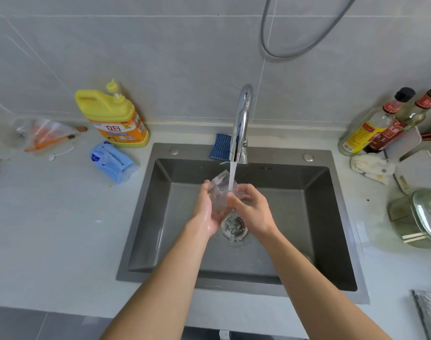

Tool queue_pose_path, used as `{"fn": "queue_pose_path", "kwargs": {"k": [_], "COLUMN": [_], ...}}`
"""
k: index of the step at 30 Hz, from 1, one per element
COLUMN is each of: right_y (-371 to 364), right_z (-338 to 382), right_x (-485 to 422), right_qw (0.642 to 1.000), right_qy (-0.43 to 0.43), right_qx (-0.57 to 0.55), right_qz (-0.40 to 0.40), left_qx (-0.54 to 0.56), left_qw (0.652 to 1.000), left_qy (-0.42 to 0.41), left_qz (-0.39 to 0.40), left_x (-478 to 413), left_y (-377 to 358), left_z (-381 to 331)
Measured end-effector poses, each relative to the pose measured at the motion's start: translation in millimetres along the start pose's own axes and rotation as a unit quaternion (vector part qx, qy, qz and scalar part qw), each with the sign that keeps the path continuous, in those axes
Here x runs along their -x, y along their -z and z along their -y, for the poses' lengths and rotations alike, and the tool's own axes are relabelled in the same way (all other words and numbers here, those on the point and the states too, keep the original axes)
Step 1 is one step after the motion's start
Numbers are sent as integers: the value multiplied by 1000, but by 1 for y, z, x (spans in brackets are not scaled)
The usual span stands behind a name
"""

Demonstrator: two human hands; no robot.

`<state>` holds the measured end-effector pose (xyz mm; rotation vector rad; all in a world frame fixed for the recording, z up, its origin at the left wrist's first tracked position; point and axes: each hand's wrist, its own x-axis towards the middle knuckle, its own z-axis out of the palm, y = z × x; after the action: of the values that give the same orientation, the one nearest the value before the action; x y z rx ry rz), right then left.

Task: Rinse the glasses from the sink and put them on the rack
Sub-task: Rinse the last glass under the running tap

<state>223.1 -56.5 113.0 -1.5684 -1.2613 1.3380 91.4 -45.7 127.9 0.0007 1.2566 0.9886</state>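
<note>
Countertop bears detergent jug (yellow); sauce bottles; pot.

Pale grey wall tiles are running across the top, ten to two o'clock, catching soft even light. A grey hose is looping down them at one o'clock. A light surface is spreading beneath, and darker floor is showing at seven o'clock.
</note>
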Motion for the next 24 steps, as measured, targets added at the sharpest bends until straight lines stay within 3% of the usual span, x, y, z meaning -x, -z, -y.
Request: {"fn": "queue_pose_path", "kwargs": {"k": [3, 6, 8, 10, 13, 17, 21, 24], "right_y": [4, 5, 5, 2, -3, -3, 1, 5], "right_z": [2, 6, 11, 14, 10, 10, 17, 15], "right_x": [-4, -6, -6, -1, 2, 3, -5, -3], "right_qw": [997, 982, 979, 982, 995, 998, 998, 996], "right_qy": [-32, -89, -94, -81, -23, -23, -32, -71], "right_qx": [-57, -131, -155, -137, -9, 17, 37, -21], "right_qz": [36, 98, 98, 103, 99, 60, 32, 53], "left_qx": [-22, -91, -151, -212, -279, -239, -255, -222], "left_qw": [998, 992, 985, 976, 957, 966, 941, 944], "left_qy": [43, 83, 87, 43, -68, -78, -149, -181], "left_qz": [-26, 10, 22, -14, -47, 67, 164, 163], "left_x": [-2, -4, 1, -2, -9, -4, -2, -5], "left_y": [5, 8, 7, 6, 3, -7, -12, -9], "left_z": [0, 4, 7, 12, 15, 12, 18, 17]}}
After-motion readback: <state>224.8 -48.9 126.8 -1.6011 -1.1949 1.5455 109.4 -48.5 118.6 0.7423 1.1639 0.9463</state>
